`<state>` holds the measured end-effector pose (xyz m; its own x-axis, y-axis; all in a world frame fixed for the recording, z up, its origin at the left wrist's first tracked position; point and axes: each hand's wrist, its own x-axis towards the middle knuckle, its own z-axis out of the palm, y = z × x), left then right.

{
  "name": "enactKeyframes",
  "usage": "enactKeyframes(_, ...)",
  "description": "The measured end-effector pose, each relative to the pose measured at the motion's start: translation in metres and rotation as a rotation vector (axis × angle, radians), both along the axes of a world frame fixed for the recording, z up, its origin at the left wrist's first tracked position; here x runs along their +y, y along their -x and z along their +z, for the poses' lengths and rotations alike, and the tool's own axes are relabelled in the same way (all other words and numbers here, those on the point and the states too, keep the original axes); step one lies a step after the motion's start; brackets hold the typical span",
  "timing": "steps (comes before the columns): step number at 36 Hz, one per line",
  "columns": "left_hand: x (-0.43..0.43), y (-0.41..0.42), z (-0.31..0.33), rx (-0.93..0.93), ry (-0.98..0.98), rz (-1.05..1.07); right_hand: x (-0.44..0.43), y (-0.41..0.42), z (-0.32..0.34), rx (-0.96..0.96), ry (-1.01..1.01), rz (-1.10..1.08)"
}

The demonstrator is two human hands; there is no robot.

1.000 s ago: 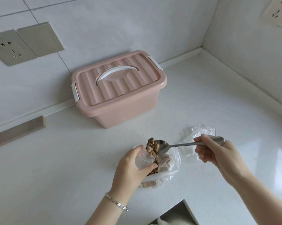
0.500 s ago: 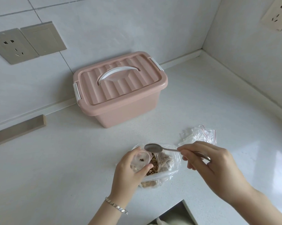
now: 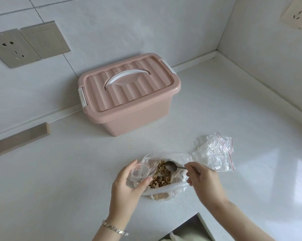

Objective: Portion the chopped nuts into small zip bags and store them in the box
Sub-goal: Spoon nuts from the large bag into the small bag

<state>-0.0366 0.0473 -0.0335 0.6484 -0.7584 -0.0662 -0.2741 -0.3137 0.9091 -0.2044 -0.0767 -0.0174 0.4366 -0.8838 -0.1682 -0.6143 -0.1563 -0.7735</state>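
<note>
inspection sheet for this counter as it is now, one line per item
surface: white countertop, speckled
job's things: pink box, lid on; open bag of chopped nuts; spare zip bags to its right
clutter: nothing seen
grips: left hand holds a small zip bag open; right hand pinches the spoon, bowl over the nuts
cables: nothing seen
surroundings: tiled walls; wall socket left, another far right

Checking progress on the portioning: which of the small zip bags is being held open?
The small zip bag gripped by the left hand; the spare bags lie piled on the counter, unheld.
</note>
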Motion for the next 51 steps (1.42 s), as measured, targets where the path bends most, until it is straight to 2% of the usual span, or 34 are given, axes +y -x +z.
enactKeyframes(3,0.003,-0.001,0.000,0.011,0.011,0.004,0.004,-0.001,-0.013,0.034,0.095,0.046)
enactKeyframes(6,0.005,-0.003,-0.002,0.020,0.020,0.000,0.008,-0.001,-0.024,0.029,0.075,0.105)
enactKeyframes(9,0.006,-0.004,-0.008,0.072,0.047,0.031,0.011,-0.001,-0.026,-0.017,-0.096,0.037)
enactKeyframes(17,0.008,-0.002,-0.015,0.120,0.033,-0.013,0.005,0.004,-0.039,-0.331,-0.674,-0.385)
enactKeyframes(22,0.008,0.000,-0.021,0.105,-0.025,-0.025,0.002,0.013,-0.043,-0.445,-0.863,-0.520)
enactKeyframes(26,0.007,0.004,-0.024,0.121,-0.064,-0.025,-0.002,0.026,-0.041,-0.534,-0.957,-0.546)
enactKeyframes(33,0.006,0.008,-0.027,0.018,-0.097,-0.046,-0.014,0.044,-0.018,-0.543,-0.862,-0.477)
enactKeyframes(43,-0.011,0.010,-0.020,-0.091,-0.109,-0.175,-0.034,0.027,0.041,-0.502,-0.691,-0.268)
enactKeyframes(47,-0.018,0.011,-0.016,-0.137,-0.077,-0.186,-0.031,0.017,0.056,-0.411,-0.600,-0.217)
enactKeyframes(51,-0.023,0.014,-0.015,-0.192,-0.086,-0.233,-0.018,0.009,0.069,-0.276,-0.388,-0.051)
